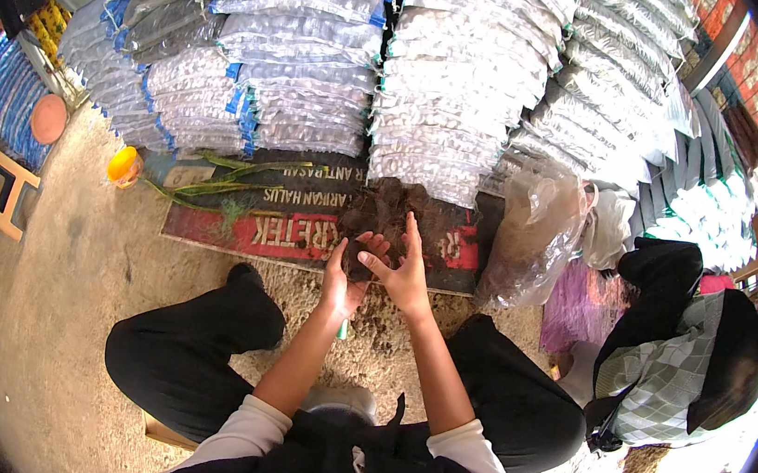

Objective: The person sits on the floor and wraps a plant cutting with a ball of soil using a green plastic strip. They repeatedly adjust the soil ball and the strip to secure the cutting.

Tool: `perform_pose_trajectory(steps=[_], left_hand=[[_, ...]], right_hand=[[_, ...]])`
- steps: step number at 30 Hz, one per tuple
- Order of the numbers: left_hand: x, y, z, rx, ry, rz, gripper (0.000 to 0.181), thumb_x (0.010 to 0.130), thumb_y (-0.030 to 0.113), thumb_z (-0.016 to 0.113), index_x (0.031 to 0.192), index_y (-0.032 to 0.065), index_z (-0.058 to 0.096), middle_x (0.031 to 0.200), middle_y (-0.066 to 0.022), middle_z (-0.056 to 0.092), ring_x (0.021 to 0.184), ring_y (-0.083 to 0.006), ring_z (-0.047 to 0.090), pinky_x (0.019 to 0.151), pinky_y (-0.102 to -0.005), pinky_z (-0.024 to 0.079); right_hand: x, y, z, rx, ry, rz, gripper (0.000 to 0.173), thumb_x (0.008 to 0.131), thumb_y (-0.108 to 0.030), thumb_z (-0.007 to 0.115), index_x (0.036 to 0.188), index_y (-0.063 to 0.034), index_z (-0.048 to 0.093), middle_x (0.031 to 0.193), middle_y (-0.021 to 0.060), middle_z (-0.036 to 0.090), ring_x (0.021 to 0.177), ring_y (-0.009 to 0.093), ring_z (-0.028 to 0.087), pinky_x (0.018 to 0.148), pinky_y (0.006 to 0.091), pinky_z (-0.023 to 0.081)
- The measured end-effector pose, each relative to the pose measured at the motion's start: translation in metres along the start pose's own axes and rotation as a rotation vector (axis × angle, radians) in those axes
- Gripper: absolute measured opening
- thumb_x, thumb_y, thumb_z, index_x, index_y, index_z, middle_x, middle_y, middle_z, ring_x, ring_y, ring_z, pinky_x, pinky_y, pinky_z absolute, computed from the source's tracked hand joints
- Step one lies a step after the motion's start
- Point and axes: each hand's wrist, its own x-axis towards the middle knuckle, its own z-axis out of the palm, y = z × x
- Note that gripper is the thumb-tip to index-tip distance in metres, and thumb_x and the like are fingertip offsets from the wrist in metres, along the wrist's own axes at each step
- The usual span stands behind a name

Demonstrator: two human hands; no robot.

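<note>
A dark clump of soil or fibre (pixel 356 260) rests in my left hand (pixel 343 288), whose fingers curl up around it. My right hand (pixel 408 275) is beside it with fingers extended and apart, its thumb reaching across to the clump; whether the thumb touches it is hard to tell. Just beyond both hands, a heap of dark brown, fibrous soil (pixel 382 209) lies on a printed red and black board (pixel 308 239). Long green plant stems (pixel 231 181) lie across the board's left part, near a wispy green sprig (pixel 234 213).
Stacked filled plastic bags (pixel 445 90) rise behind the board. A large clear bag of brown material (pixel 529 239) stands at its right, near a purple sack (pixel 581 308). Left are an orange cup (pixel 124 167) and a plastic stool (pixel 2 187). Another person (pixel 658 366) sits at right.
</note>
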Motion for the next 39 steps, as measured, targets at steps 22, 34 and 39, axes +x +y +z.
perform_pose_trajectory(steps=[22,34,39], left_hand=[[-0.008,-0.004,0.011,0.131,0.096,-0.122,0.045,0.094,0.035,0.031,0.119,0.0011,0.048,0.116,-0.0119,0.055,0.107,-0.0217,0.053,0.093,-0.0343,0.042],[0.011,0.02,-0.019,-0.202,-0.019,0.021,0.041,0.092,0.038,0.04,0.11,0.0037,0.053,0.112,-0.011,0.057,0.109,-0.025,0.052,0.094,-0.0386,0.043],[0.005,0.027,-0.018,-0.081,0.099,0.046,0.037,0.092,0.036,0.041,0.111,0.0063,0.053,0.116,-0.0093,0.054,0.111,-0.0211,0.05,0.096,-0.0366,0.04]], right_hand=[[0.003,0.021,-0.001,-0.198,0.107,-0.084,0.094,0.068,-0.031,0.077,0.138,-0.0021,0.022,0.139,0.03,0.019,0.128,0.039,0.026,0.097,0.0423,0.033],[-0.007,-0.008,0.01,-0.35,-0.033,-0.399,0.059,0.083,-0.034,0.059,0.133,-0.0108,0.039,0.142,0.024,0.017,0.13,0.042,0.021,0.102,0.0511,0.022],[-0.027,-0.008,0.036,-0.666,-0.165,-0.469,0.052,0.085,-0.046,0.048,0.127,-0.0156,0.049,0.146,0.0165,0.014,0.131,0.043,0.014,0.1,0.0606,0.015]])
